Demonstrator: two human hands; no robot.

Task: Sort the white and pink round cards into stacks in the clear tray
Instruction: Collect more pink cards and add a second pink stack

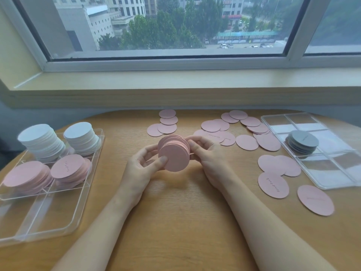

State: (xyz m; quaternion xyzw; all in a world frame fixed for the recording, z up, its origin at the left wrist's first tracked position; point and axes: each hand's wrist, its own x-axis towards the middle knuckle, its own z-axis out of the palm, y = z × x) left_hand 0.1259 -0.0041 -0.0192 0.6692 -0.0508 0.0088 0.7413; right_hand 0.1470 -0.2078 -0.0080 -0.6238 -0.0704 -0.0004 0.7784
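Observation:
A thick stack of pink round cards (174, 153) is held on edge above the table's middle. My left hand (144, 163) grips its near left side, thumb on the front card. My right hand (207, 155) grips its right side with curled fingers. The clear tray (64, 222) lies at the left and holds two white stacks (42, 141) (82, 137) in its far compartments and two pink stacks (25, 177) (71, 169) in the middle ones. Loose pink cards (246, 142) lie scattered at the back and right of the table.
A second clear divided tray (332, 173) at the right holds a grey stack of round cards (302, 141). The wooden table (175, 222) is round-edged and stands under a window sill. More loose pink cards (315, 199) lie near the right tray.

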